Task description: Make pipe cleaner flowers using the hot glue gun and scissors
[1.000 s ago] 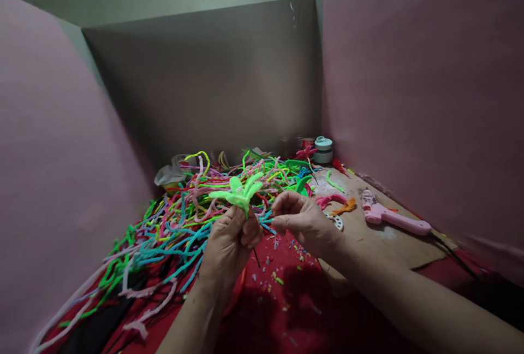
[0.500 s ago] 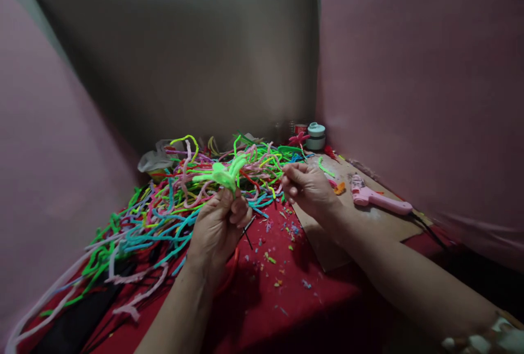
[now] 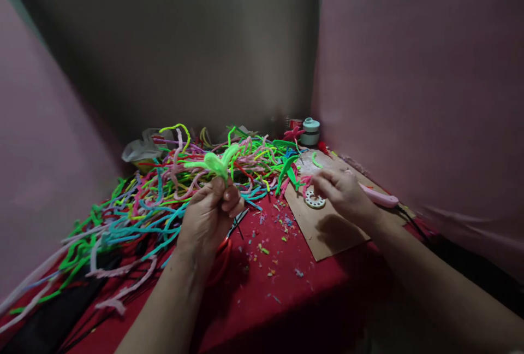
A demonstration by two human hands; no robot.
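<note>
My left hand [image 3: 210, 209] pinches the base of a light green pipe-cleaner flower [image 3: 218, 163], whose looped petals spread above the fingertips. My right hand [image 3: 344, 194] hovers over a piece of cardboard [image 3: 305, 223] with its fingers curled together; what they hold, if anything, is hidden. Just left of those fingers lies a round cream disc with holes [image 3: 314, 199]. Partly behind the right hand is a pink glue gun [image 3: 380, 196], its front end covered. Scissors [image 3: 235, 223] with red handles lie beside my left hand, partly hidden by it.
A tangled heap of coloured pipe cleaners [image 3: 164, 223] covers the left and back of the red cloth [image 3: 262, 294]. Green pipe-cleaner leaves [image 3: 287, 171] lie by the cardboard. A pale blue lidded container [image 3: 310, 131] stands at the back. Fuzz scraps are scattered in front. Pink sheets flank both sides.
My right hand has moved right and toward me, away from the green flower, over the cardboard. The disc and green leaves have come into sight. My left hand still holds the flower.
</note>
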